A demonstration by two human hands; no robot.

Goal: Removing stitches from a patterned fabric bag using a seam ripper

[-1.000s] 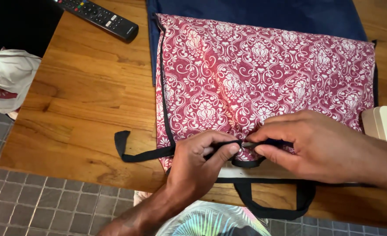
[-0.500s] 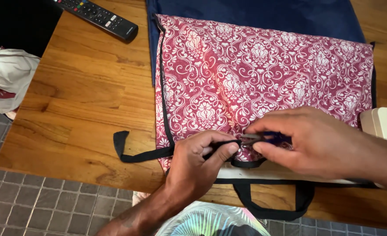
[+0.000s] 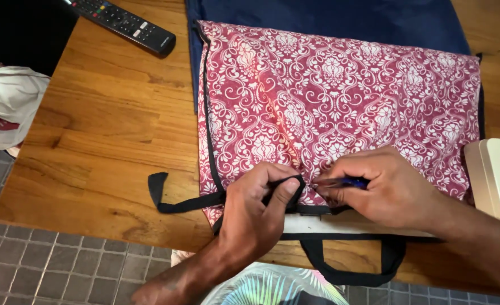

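A red bag (image 3: 340, 107) with a white ornamental print lies flat on a wooden table (image 3: 103, 147), edged with black trim. My left hand (image 3: 258, 212) pinches a black strap (image 3: 295, 186) at the bag's near edge. My right hand (image 3: 385, 189) holds a small blue tool (image 3: 346, 182), its tip against the strap and fabric beside my left thumb. A loose black strap end (image 3: 173, 203) trails left over the wood, and a black handle loop (image 3: 351, 274) hangs over the table's near edge.
A dark blue cloth (image 3: 329, 20) lies under the bag at the back. A black remote control (image 3: 122, 22) rests at the far left. A white bundle (image 3: 4, 104) sits left of the table. A cream box (image 3: 496, 175) stands at the right. Grey tiled floor (image 3: 52, 265) below.
My right hand has shifted slightly up and right with the blue tool. My left fingers have lifted the black strap a little.
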